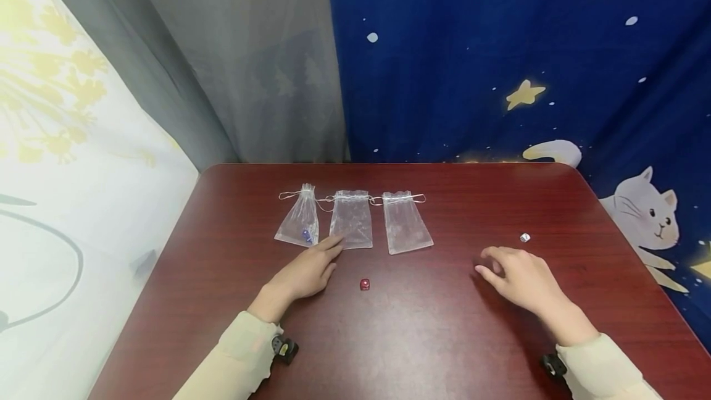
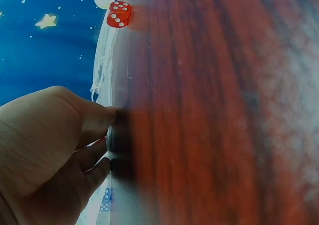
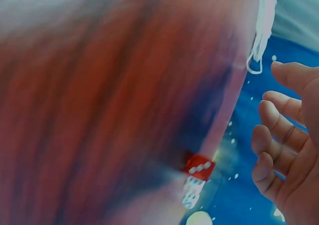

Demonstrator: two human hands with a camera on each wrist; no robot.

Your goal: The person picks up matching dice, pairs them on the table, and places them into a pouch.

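Three sheer white drawstring bags lie in a row in the head view. The left bag (image 1: 299, 218) is gathered at the neck, with blue dice (image 1: 307, 236) inside. My left hand (image 1: 304, 271) touches the lower left corner of the middle bag (image 1: 351, 221) with its fingertips. The right bag (image 1: 407, 227) lies flat. A red die (image 1: 365, 284) sits right of my left hand. My right hand (image 1: 519, 276) hovers, loosely bent and holding nothing, just short of a white die (image 1: 524, 237). In the right wrist view a red die (image 3: 199, 166) appears beside the white die.
The dark red wooden table (image 1: 422, 338) has its far edge against a grey curtain (image 1: 266, 66) and a blue curtain (image 1: 444, 66) with stars and a cat. A pale patterned cloth (image 1: 72, 171) hangs at the left side.
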